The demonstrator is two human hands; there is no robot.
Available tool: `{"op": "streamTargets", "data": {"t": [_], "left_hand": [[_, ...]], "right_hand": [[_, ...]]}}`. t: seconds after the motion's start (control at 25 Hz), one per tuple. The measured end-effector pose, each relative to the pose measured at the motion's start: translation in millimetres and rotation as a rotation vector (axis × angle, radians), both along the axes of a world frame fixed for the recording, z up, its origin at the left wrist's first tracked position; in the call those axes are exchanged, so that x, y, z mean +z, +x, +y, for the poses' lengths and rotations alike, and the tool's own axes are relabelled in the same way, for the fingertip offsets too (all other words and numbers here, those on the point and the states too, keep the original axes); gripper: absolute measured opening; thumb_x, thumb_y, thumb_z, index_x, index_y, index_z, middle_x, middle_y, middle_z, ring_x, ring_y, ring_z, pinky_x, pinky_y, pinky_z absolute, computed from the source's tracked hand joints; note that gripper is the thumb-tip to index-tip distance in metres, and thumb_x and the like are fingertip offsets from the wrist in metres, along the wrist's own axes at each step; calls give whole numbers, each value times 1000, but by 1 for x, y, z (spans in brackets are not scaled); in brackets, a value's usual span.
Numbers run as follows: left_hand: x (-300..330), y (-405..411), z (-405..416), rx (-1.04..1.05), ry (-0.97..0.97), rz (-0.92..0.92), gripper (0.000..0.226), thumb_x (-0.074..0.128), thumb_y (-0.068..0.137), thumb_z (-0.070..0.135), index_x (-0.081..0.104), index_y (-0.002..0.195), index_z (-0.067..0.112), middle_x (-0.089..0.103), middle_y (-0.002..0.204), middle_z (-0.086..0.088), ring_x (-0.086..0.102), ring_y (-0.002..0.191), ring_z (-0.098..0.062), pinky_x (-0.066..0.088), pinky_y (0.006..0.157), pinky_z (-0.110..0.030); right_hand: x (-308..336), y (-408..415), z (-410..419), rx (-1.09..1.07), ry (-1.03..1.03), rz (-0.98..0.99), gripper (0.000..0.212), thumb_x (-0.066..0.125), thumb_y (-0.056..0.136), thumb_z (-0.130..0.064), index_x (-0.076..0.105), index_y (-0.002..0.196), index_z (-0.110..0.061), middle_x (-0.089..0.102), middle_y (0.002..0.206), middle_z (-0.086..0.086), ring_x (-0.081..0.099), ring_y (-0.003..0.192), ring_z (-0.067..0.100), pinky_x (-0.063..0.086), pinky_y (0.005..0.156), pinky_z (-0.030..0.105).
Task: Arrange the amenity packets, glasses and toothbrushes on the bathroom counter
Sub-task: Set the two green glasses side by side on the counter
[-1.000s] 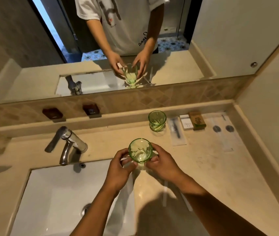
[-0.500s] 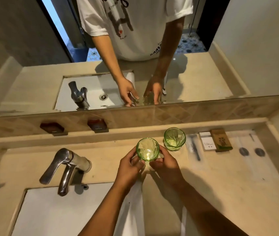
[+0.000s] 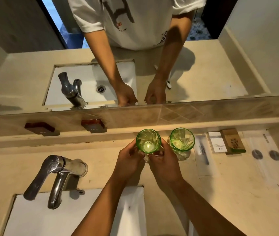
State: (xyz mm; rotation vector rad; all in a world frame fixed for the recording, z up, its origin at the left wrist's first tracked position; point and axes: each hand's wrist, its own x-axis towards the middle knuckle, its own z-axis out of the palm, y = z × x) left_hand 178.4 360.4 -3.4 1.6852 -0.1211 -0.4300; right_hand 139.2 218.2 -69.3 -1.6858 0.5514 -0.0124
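Both my hands hold one green cut glass (image 3: 148, 141) upright near the back ledge of the counter; my left hand (image 3: 128, 161) grips its left side and my right hand (image 3: 165, 165) its right side. A second green glass (image 3: 182, 142) stands on the counter just to its right, close but apart. Right of that lies a clear sleeve with a dark toothbrush (image 3: 203, 153), then a white packet (image 3: 216, 144) and a brown packet (image 3: 233, 142) side by side, then a clear packet with two dark discs (image 3: 265, 155).
A chrome tap (image 3: 57, 174) stands left of my hands over the white basin (image 3: 50, 217). Two dark red hot and cold plates (image 3: 92, 126) sit on the backsplash. A mirror runs along the back above the beige counter (image 3: 228, 193); a wall closes the right end.
My two hands have carried the green glass away from the basin toward the back ledge, bringing it up beside the second glass. The camera has leaned in closer.
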Motion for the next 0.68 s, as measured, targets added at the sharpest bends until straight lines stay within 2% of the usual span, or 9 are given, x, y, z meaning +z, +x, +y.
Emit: {"op": "streamTargets", "data": {"t": [0.24,0.44,0.6,0.68], "left_hand": [[-7,3,0,-14,18,-12,45,64,91,-4,63,130,17,74,117,6,67,111,-11,54,93,-24],[-7,2,0,-16,-1,-12,45,64,91,-2,63,128,25,73,117,12,67,110,-6,51,88,-16],[-6,2,0,-29,-46,16,43,65,91,1,63,127,25,73,117,8,68,110,-11,56,91,-26],[-4,0,-1,-35,-51,17,43,65,91,-1,63,128,21,74,116,8,68,109,-10,56,89,-23]], "right_hand": [[-1,-1,0,-3,-26,-17,61,71,78,-27,54,135,-38,71,116,-6,73,101,15,62,83,51],[-3,-1,0,5,-35,-28,62,71,77,-24,54,136,-35,71,118,-5,72,103,15,61,86,52],[0,-2,2,8,-59,-33,62,70,78,-26,53,136,-35,70,116,-5,71,103,15,62,85,48],[5,-3,2,18,-57,-33,61,68,77,-25,53,136,-33,70,111,-2,72,99,14,62,83,46]]}}
